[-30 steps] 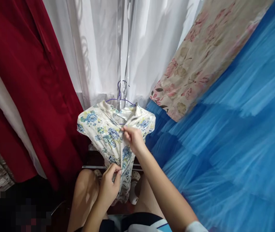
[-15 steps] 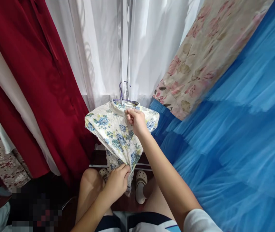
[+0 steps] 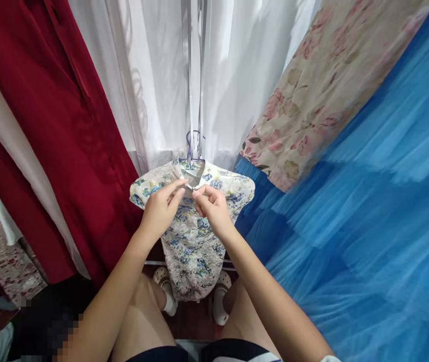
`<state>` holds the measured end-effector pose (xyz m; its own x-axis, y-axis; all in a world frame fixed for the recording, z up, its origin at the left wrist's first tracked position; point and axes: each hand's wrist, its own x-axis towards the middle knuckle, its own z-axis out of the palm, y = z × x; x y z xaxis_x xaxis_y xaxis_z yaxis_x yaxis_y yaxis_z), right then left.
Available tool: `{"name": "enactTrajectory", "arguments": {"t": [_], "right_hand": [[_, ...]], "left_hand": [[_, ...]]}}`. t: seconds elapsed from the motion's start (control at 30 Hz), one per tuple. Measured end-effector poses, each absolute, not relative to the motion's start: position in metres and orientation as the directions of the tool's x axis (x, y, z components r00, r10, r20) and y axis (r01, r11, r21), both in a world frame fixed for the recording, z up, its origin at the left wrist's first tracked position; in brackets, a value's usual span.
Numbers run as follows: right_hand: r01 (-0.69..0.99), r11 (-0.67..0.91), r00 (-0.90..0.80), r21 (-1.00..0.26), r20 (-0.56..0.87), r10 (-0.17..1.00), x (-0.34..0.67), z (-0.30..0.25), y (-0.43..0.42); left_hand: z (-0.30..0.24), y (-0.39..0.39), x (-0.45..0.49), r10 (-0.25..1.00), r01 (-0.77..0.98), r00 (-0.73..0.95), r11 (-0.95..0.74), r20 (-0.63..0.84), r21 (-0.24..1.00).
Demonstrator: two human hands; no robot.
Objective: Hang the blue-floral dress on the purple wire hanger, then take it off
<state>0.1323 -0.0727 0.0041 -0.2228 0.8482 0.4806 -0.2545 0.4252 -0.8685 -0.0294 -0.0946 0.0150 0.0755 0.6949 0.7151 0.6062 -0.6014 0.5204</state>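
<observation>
A short-sleeved white shirt (image 3: 195,246) with blue and yellow-green flowers hangs in front of me on a thin purple hanger (image 3: 189,143). Its pale collar (image 3: 199,170) is pulled forward, showing the inside of the neck. My left hand (image 3: 164,207) has thumb and forefinger closed at the collar's front edge on the left; these fingertips are slightly blurred. Just beside it, my right hand (image 3: 211,205) pinches the other front end of the collar. The two sets of fingertips almost meet. Whatever small fastening lies between them is too small to make out.
Dark red cloth (image 3: 82,136) hangs at left, white curtains (image 3: 233,75) behind. On the right hang a pink-flowered cream cloth (image 3: 293,115) and a layered blue tulle skirt (image 3: 380,216). My feet in pale clogs (image 3: 220,296) are under the shirt. Blurred dark items lie lower left.
My left hand has let go of the shirt's lower front and moved up to the collar. The shirt now hangs wider and straighter. My right hand stays at the collar, slightly lower.
</observation>
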Motion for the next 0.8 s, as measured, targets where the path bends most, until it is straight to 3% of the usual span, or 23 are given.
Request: {"name": "enactTrajectory", "arguments": {"t": [0.1,0.2,0.37,0.5,0.57,0.7,0.8], "right_hand": [[-0.198,0.437,-0.245,-0.877,0.476,0.845,0.134,0.008,-0.066],[-0.083,0.452,-0.194,-0.888,0.46,0.867,0.131,0.005,-0.05],[0.06,0.435,-0.18,-0.898,0.419,0.89,0.123,-0.029,-0.039],[0.133,0.416,-0.223,-0.9,0.381,0.897,0.128,-0.057,-0.057],[0.157,0.41,-0.247,-0.898,0.367,0.897,0.131,-0.063,-0.067],[0.176,0.402,-0.276,-0.899,0.347,0.896,0.137,-0.072,-0.075],[0.18,0.351,-0.259,-0.919,0.3,0.918,0.149,-0.089,-0.069]], "left_hand": [[0.028,-0.088,-0.022,0.644,0.644,0.165,-0.644,0.747,0.413],[0.029,-0.086,-0.012,0.571,0.63,0.13,-0.679,0.81,0.378],[0.047,-0.047,-0.046,0.481,0.463,-0.229,-0.711,0.846,0.53],[0.046,-0.005,-0.115,0.562,0.305,-0.585,-0.515,0.584,0.801],[0.025,-0.001,-0.141,0.601,0.238,-0.652,-0.417,0.463,0.877],[-0.046,-0.022,-0.144,0.747,0.139,-0.605,-0.243,0.276,0.96],[-0.093,-0.043,-0.117,0.907,0.109,-0.39,-0.128,0.161,0.986]]}}
